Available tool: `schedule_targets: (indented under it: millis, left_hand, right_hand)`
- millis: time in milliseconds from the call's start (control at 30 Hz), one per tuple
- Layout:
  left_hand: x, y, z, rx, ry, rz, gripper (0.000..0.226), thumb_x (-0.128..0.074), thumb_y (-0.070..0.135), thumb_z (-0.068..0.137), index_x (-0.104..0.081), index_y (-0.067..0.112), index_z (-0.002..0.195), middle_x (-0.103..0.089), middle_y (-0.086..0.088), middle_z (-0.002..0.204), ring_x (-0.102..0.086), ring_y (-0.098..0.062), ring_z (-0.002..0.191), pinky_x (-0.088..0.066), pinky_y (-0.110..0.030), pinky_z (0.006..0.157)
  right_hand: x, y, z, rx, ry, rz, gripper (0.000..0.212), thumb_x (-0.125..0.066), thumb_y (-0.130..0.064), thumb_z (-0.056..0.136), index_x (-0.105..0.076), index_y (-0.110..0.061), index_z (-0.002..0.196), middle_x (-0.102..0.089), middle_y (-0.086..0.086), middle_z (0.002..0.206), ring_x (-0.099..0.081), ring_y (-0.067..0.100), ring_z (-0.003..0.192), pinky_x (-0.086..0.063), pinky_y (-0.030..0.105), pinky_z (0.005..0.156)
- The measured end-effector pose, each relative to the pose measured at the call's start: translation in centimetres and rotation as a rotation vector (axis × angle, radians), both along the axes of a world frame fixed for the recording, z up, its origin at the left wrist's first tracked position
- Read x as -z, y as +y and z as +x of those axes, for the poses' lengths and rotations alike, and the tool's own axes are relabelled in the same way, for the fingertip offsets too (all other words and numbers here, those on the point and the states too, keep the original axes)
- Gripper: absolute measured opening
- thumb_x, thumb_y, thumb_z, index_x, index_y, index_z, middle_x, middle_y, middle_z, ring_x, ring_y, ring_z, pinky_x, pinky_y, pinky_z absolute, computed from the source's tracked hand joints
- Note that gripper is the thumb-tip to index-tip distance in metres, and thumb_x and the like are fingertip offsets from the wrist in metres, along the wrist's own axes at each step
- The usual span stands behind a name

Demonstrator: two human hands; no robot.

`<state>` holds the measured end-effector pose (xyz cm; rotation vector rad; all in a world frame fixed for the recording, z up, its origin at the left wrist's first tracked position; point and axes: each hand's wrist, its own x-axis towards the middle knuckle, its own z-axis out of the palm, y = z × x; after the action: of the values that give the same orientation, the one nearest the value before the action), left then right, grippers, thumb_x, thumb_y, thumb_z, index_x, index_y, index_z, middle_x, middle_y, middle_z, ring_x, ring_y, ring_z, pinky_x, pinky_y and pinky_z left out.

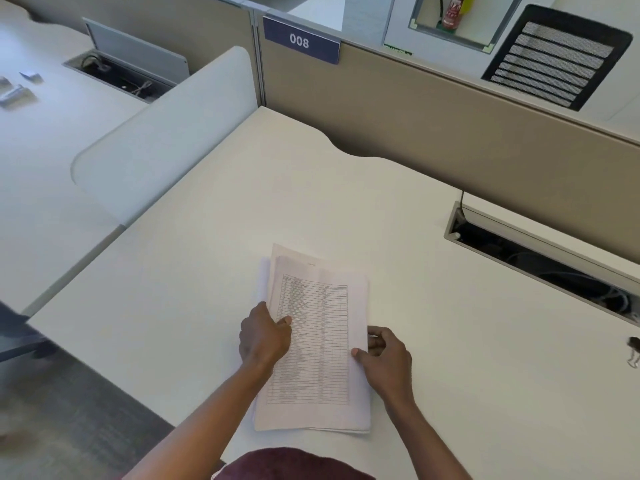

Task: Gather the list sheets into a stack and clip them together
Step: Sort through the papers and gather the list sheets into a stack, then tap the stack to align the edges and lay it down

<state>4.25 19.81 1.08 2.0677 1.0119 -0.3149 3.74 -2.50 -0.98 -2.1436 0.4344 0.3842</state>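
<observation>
A loose stack of list sheets (pixel 317 327) with printed tables lies on the white desk (pixel 194 271), its edges uneven at the top and left. My left hand (pixel 264 337) grips the stack's left edge, thumb on the top sheet. My right hand (pixel 384 358) holds the right edge, thumb on top and fingers curled beside the paper. A black binder clip (pixel 634 351) lies at the far right edge of the view, well apart from both hands.
An open cable tray (pixel 540 258) is sunk into the desk at the right. A beige partition (pixel 450 133) with a "008" sign runs along the back. A frosted divider (pixel 162 136) stands at the left, with a neighbouring desk beyond it.
</observation>
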Motion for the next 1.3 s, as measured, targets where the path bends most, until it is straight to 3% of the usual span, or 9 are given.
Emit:
schedule_targets:
  millis: [133,233,367,567,733,900,1067,1167,1300]
  left_hand:
    - [0.3,0.4,-0.3,0.085,0.092,0.269,0.036,-0.073,0.038,0.096,-0.066,0.011,0.118,-0.056,-0.015,0.131,-0.043,-0.038,0.131,-0.043,-0.048,0.111]
    - [0.4,0.2,-0.1,0.072,0.064,0.303,0.040,-0.074,0.035,0.094,-0.065,0.013,0.126,-0.041,-0.015,0.138,-0.031,-0.039,0.135,-0.037,-0.048,0.111]
    - [0.0,-0.1,0.4,0.053,0.068,0.250,0.048,-0.076,0.038,0.094,-0.062,0.011,0.130,-0.038,-0.017,0.140,-0.036,-0.040,0.134,-0.046,-0.051,0.105]
    - [-1.1,0.5,1.3,0.055,0.054,0.241,0.062,-0.080,0.040,0.090,-0.052,0.009,0.135,-0.056,-0.017,0.138,-0.065,-0.038,0.118,-0.036,-0.048,0.115]
    - [-1.5,0.9,1.8,-0.189,-0.108,-0.075,0.081,-0.090,0.019,0.085,-0.036,0.007,0.144,-0.070,-0.020,0.129,-0.069,-0.043,0.119,-0.056,-0.047,0.101]
    - [-1.1,2.7,1.7,-0.128,-0.122,-0.604,0.032,-0.087,0.000,0.083,-0.077,0.002,0.114,-0.084,-0.016,0.106,-0.083,-0.033,0.090,-0.067,-0.052,0.088]
    - [-1.4,2.2,1.0,0.128,-0.152,-0.708,0.031,-0.079,0.002,0.093,-0.076,0.008,0.123,-0.084,-0.006,0.113,-0.082,-0.028,0.102,-0.065,-0.055,0.096]
    - [-2.0,1.4,0.8,0.246,-0.240,-0.779,0.032,-0.076,0.003,0.096,-0.074,0.007,0.128,-0.082,-0.008,0.121,-0.079,-0.031,0.112,-0.064,-0.053,0.099]
    - [-4.3,-0.5,1.5,0.362,-0.379,-0.859,0.028,-0.072,-0.002,0.097,-0.076,0.004,0.124,-0.081,-0.010,0.122,-0.079,-0.028,0.114,-0.065,-0.040,0.095]
  right_hand:
    - [0.4,2.0,0.4,-0.052,-0.050,-0.191,0.042,-0.084,-0.020,0.082,-0.069,-0.020,0.121,-0.065,-0.005,0.112,-0.065,0.015,0.102,-0.055,0.033,0.085]
    - [0.4,3.2,0.5,-0.071,-0.085,-0.378,0.042,-0.082,-0.022,0.080,-0.069,-0.018,0.120,-0.053,0.003,0.127,-0.050,0.025,0.122,-0.055,0.042,0.094]
    - [0.2,3.7,0.7,-0.118,-0.061,-0.391,0.050,-0.078,-0.020,0.084,-0.062,-0.015,0.131,-0.048,0.005,0.134,-0.045,0.025,0.129,-0.050,0.032,0.090]
    - [0.4,3.4,1.2,-0.075,-0.018,-0.270,0.052,-0.077,-0.015,0.081,-0.061,-0.017,0.130,-0.054,0.001,0.122,-0.061,0.023,0.114,-0.050,0.032,0.088]
    - [0.5,2.9,1.1,-0.032,-0.028,-0.155,0.051,-0.081,-0.011,0.077,-0.063,-0.020,0.124,-0.061,-0.004,0.113,-0.068,0.016,0.098,-0.057,0.034,0.090]
    - [0.5,1.3,0.9,-0.021,-0.018,-0.034,0.044,-0.084,-0.014,0.081,-0.066,-0.022,0.120,-0.070,-0.007,0.106,-0.069,0.006,0.091,-0.052,0.019,0.078]
    - [0.4,-1.7,0.5,0.088,0.034,0.118,0.038,-0.090,-0.019,0.080,-0.074,-0.021,0.114,-0.077,-0.006,0.104,-0.073,0.013,0.099,-0.057,0.026,0.084]
    - [-1.0,-3.6,0.4,0.204,-0.028,0.184,0.054,-0.095,-0.024,0.075,-0.070,-0.024,0.123,-0.073,-0.005,0.116,-0.070,0.012,0.106,-0.056,0.033,0.092]
    - [-4.8,-6.3,1.0,0.188,-0.078,0.591,0.073,-0.094,-0.012,0.074,-0.061,-0.016,0.139,-0.078,0.005,0.126,-0.074,0.026,0.117,-0.058,0.045,0.099]
